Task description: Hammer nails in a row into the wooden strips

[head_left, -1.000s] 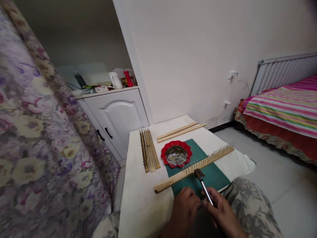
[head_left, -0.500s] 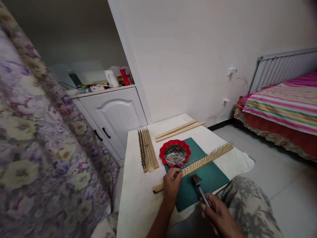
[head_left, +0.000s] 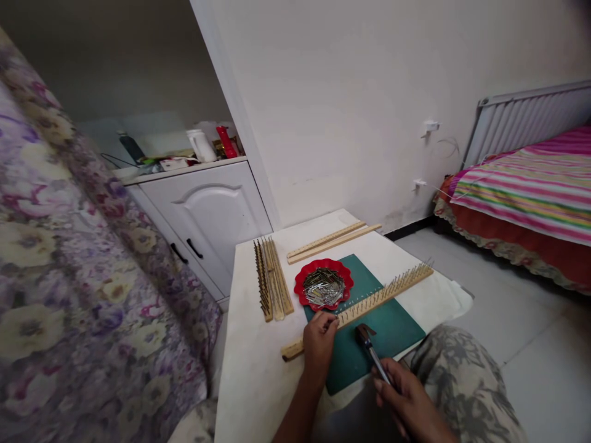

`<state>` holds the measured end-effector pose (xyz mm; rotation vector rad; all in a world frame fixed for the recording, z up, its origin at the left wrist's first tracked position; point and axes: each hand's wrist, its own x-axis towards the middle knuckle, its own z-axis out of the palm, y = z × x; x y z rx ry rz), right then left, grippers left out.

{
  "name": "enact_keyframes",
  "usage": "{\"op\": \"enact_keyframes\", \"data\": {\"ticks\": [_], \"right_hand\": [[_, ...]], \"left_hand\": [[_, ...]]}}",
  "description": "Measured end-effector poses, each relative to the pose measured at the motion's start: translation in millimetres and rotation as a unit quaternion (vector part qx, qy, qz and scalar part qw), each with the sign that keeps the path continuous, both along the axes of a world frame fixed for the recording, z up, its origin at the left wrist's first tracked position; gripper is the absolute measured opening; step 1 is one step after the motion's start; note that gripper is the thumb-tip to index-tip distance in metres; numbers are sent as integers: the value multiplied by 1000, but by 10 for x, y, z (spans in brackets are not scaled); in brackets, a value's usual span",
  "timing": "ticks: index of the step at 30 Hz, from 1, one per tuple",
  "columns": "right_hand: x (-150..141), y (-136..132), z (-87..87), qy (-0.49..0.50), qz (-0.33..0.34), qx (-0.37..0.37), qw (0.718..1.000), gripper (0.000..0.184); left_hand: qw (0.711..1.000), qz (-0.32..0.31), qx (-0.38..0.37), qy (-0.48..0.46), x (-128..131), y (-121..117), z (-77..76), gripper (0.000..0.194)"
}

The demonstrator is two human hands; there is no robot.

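Note:
My left hand [head_left: 319, 338] is closed in a pinch over a wooden strip [head_left: 360, 317], at the near end of its row of upright nails. A nail, mostly hidden, is between its fingertips. The strip lies slanted across a green cutting mat [head_left: 349, 354], its left end reaching past the mat. In my right hand [head_left: 406, 397] is a hammer [head_left: 376, 357], gripped by the handle, its head above the mat and apart from the strip. Just behind the left hand, a red scalloped bowl [head_left: 302, 277] holds many loose nails [head_left: 324, 288].
Nail-studded strips [head_left: 274, 280] lie at the left of the white-covered table [head_left: 252, 369]. Two more strips [head_left: 332, 243] lie at the back. A white cabinet [head_left: 212, 215] and a floral curtain [head_left: 138, 295] stand left, a bed [head_left: 526, 184] right. My knee [head_left: 466, 375] borders the table.
The whole view has shifted slightly as the camera moved. Both hands, the hammer and the strip keep nearly the same places relative to each other.

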<state>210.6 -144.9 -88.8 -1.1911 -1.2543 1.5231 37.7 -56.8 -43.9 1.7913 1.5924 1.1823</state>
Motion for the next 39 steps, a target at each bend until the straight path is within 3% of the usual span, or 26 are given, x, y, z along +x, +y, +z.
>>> {"op": "enact_keyframes", "data": {"ticks": [6,13,17,22,33,39], "right_hand": [[23,-13,138,-25,1,6,1000,29],[-22,116,668,-19,35,31,999,21],[-123,284,834,-46,48,69,995,17],[-190,353,816,-81,43,117,989,13],[-151,270,809,-85,58,87,991,14],[4,75,528,-75,71,43,994,18]], "left_hand": [[1000,-7,0,18,-1,-10,19,15],[1000,-14,3,8,3,-21,14,18],[1000,-11,-2,11,2,-24,8,17],[1000,-7,0,10,-2,-20,-23,15],[1000,-3,-3,12,-14,-21,-68,17],[1000,-19,-15,-1,-39,-26,-25,14]]}}
